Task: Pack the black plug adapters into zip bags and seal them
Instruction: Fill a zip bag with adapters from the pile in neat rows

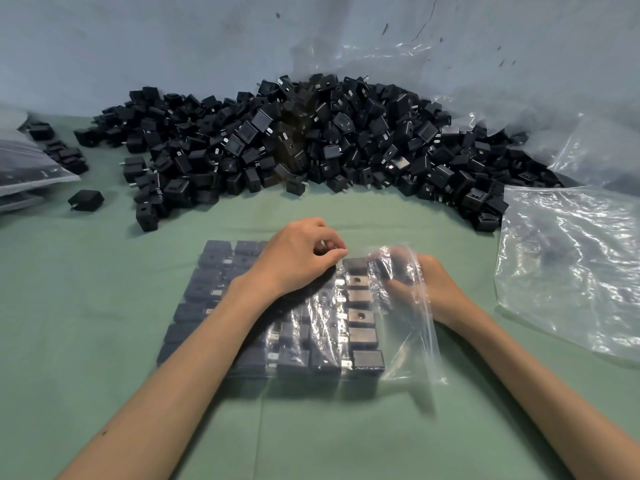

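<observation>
L hand [298, 259]: fingers curled in, thumb and forefinger tip [337, 252] pressed together in a pinch at the far edge of the zip bag [408, 344]. The top film appears to be pinched. A small dark bit is seen under the knuckles, too small to be made out. Palm faces down, the heel of the hand is laid on the bag, and the forearm is run diagonally across it from the near-left.

R hand [433, 289]: seen only through crumpled film at the bag's open R end. Fingers are curled towards the L, w/ a dark blurred shape at the tips. Whether an adapter or only film is gripped cannot be told. Film is bunched up over the knuckles. Wrist is held low, forearm is brought in from the near-right.

The bag is laid flat on the green table [104, 306], centre-front. It is filled w/ black plug adapters [362, 336] packed in neat rows. The R column is seen sharpest, prongs pointing L.

A big loose pile of adapters [311, 140] is heaped along the far side of the table. One stray adapter [86, 199] is lying apart at the L. Filled bags [24, 164] are stacked at the L edge. Empty clear bags [571, 271] are spread at the R.
</observation>
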{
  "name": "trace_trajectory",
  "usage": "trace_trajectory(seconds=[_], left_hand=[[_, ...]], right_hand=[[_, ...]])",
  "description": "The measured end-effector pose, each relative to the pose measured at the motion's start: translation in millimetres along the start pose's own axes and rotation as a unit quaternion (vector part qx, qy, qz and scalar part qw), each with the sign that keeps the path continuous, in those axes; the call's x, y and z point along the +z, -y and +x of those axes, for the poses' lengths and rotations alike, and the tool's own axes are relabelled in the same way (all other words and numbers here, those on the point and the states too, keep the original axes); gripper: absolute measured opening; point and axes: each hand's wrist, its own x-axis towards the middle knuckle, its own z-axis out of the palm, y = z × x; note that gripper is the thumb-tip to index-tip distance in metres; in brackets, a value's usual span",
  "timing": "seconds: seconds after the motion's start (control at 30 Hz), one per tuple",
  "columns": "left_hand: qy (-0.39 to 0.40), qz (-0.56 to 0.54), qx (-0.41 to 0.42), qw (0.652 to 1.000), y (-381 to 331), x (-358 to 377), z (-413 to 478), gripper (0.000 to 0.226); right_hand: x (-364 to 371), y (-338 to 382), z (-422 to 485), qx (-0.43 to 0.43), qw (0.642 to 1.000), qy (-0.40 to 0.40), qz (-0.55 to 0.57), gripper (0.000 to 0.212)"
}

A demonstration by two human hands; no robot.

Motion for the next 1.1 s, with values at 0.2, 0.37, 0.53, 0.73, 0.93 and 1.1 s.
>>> trace_trajectory(seconds=[0.2,0.37,0.53,0.73,0.93,1.1], left_hand=[[0.013,0.039,-0.015,0.999,-9.6,6.5,1.4,0.01],[-0.015,0.04,-0.057,0.997,-11.4,12.5,1.8,0.015],[-0.017,0.03,-0.086,0.996,-13.5,13.8,2.9,0.017],[-0.013,0.023,-0.102,0.994,-12.8,14.6,5.5,0.029],[0.018,-0.013,-0.131,0.991,-15.7,12.0,5.5,0.041],[0.039,-0.045,-0.165,0.984,-17.2,8.7,6.5,0.041]], right_hand=[[-0.1,-2.6,-0.6,0.015,1.0,0.0,-0.015,0.01],[2.1,-7.6,1.1,-0.028,0.992,-0.048,-0.113,0.013],[7.5,-9.2,-1.1,-0.044,0.981,-0.113,-0.154,0.04],[13.9,-9.4,-2.6,-0.051,0.973,-0.128,-0.186,0.053],[14.8,-0.8,-0.9,-0.052,0.967,-0.166,-0.184,0.022],[19.1,8.1,0.8,0.001,0.962,-0.197,-0.188,0.012]])
